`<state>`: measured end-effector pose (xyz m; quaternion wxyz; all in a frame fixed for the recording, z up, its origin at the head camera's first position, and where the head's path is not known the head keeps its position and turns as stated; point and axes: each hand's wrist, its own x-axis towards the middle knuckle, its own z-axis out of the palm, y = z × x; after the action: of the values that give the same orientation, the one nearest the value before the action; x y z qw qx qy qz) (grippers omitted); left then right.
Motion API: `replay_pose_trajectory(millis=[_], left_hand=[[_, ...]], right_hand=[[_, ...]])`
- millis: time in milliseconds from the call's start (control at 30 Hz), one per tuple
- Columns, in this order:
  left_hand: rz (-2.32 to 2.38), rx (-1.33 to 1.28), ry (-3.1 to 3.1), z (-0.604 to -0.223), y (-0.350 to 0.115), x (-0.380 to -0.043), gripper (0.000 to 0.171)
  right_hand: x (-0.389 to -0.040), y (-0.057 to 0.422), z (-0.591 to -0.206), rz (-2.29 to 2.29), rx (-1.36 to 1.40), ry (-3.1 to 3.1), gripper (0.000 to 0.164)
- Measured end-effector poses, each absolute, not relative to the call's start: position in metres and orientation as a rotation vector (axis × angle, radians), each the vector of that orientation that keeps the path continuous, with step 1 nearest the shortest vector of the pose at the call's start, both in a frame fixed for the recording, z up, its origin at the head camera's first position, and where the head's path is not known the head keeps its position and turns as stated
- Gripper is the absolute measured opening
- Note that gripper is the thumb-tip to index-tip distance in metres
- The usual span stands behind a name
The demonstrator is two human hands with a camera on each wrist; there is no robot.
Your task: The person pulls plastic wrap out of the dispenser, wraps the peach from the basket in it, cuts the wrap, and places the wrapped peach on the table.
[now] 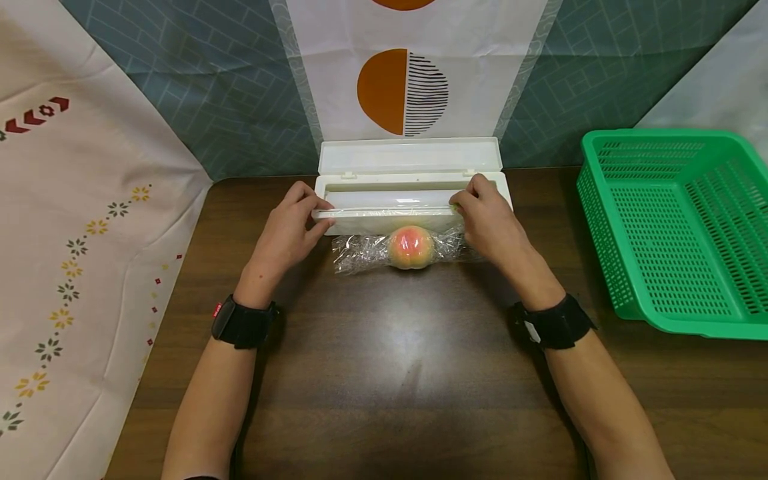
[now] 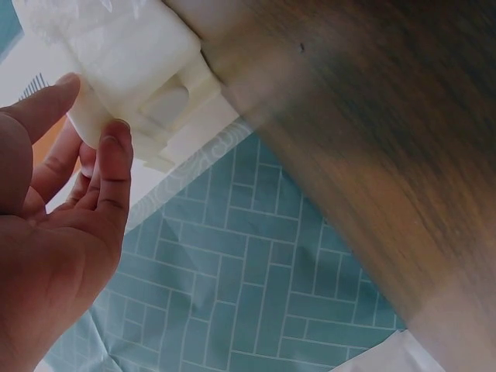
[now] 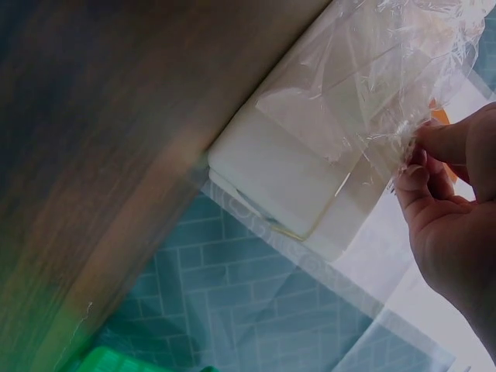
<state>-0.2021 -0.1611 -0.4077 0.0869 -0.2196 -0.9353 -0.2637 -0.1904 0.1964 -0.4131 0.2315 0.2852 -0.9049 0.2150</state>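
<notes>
A white cling film dispenser [image 1: 503,183] stands at the back of the table in the head view, its lid [image 1: 411,158] raised and a roll [image 1: 390,199] inside. Clear cling film [image 1: 362,252] hangs over its front and lies crumpled round a pink and yellow peach [image 1: 411,247]. At the dispenser's left front end, my left hand [image 1: 287,225] pinches the edge between thumb and fingers; the left wrist view shows them on its corner [image 2: 93,128]. My right hand [image 1: 493,223] pinches gathered film [image 3: 372,116] near the right front corner.
A green plastic basket [image 1: 645,267] stands to the right on the brown wooden table [image 1: 408,387]. Patterned cloth [image 1: 240,87] hangs directly behind the dispenser, and a white flowered cloth [image 1: 114,267] borders the table on the left.
</notes>
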Motion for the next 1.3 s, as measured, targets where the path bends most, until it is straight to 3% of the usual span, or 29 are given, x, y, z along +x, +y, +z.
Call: replay_pose_trajectory(millis=[1300], left_hand=[[-0.789,-0.692,-2.725,-0.409,-0.161,-0.203,0.023]], right_hand=[[-0.194,0.171,-0.411,0.667,0.856,-2.452,0.009]])
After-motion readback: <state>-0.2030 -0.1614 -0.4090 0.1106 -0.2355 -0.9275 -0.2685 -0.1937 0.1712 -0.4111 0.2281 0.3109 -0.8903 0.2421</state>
